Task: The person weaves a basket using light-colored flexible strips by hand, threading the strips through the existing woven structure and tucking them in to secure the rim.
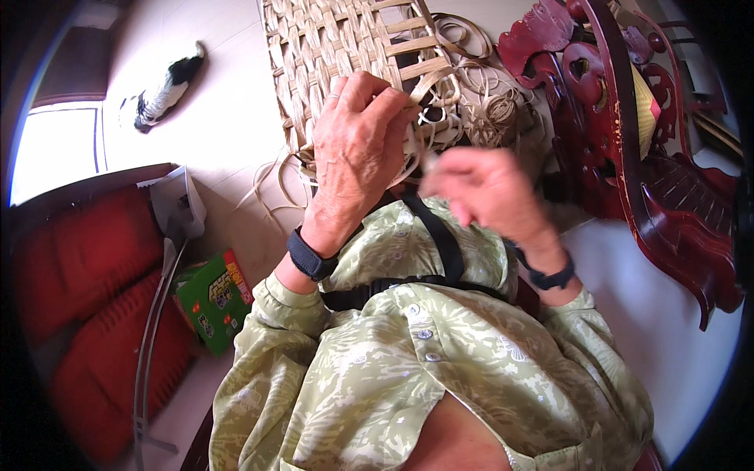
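Mid-weave at upper centre: left hand (357, 133) pinching a strip (428, 82) on the woven mat (330, 39), blurred right hand (487, 188) loosely curled, grip unclear; next, threading it under.

view: just the one, head cam, left lens of the pair
facing: pretty much straight down over the person's chest and lap
closeness: super close, left hand (357, 149) and right hand (483, 188) fill the middle
framing: woven mat (330, 47) up top, floor (228, 102) behind, fisheye bends the rim
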Demonstrator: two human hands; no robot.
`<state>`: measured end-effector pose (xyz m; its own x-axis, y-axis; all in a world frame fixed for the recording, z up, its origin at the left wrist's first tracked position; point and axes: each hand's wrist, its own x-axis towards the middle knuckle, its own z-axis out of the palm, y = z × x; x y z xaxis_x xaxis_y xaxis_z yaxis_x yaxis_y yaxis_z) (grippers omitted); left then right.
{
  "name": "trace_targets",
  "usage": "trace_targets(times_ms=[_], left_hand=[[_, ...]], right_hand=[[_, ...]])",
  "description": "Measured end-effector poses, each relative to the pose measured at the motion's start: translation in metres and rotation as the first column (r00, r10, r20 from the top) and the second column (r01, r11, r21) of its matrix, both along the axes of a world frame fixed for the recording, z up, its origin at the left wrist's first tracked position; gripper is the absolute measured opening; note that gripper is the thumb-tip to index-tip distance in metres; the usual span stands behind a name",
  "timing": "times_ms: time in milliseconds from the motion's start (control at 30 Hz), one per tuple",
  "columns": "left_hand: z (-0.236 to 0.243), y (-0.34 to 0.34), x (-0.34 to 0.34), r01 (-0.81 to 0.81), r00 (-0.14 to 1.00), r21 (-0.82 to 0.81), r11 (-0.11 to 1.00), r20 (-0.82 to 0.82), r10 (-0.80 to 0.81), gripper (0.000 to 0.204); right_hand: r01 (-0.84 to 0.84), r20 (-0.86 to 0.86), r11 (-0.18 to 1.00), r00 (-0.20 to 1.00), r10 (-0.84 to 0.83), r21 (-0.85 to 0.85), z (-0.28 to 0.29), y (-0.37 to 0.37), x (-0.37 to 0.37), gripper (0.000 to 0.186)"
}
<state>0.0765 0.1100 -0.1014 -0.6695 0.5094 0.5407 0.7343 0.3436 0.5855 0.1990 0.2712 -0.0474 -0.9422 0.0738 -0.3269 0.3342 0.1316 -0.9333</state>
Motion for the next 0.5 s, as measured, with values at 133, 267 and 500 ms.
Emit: trace_targets(times_ms=[133,267,500], left_hand=[[0.003,-0.002,-0.001,0.019,1.000,0.001,1.000,0.005,-0.019,0.010],[0.007,0.001,0.000,0.014,1.000,-0.014,1.000,0.021,-0.013,0.009],[0.007,0.000,0.001,0.014,1.000,-0.041,0.999,0.006,-0.014,0.012]], right_hand=[[0.291,-0.535,0.771,0.581,-0.613,-0.566,0.074,0.141,0.046,0.024],[0.846,-0.689,0.503,0.257,-0.678,-0.179,0.121,0.288,0.130,0.018],[0.557,-0.371,0.677,0.829,-0.419,0.481,0.016,0.071,0.019,0.024]])
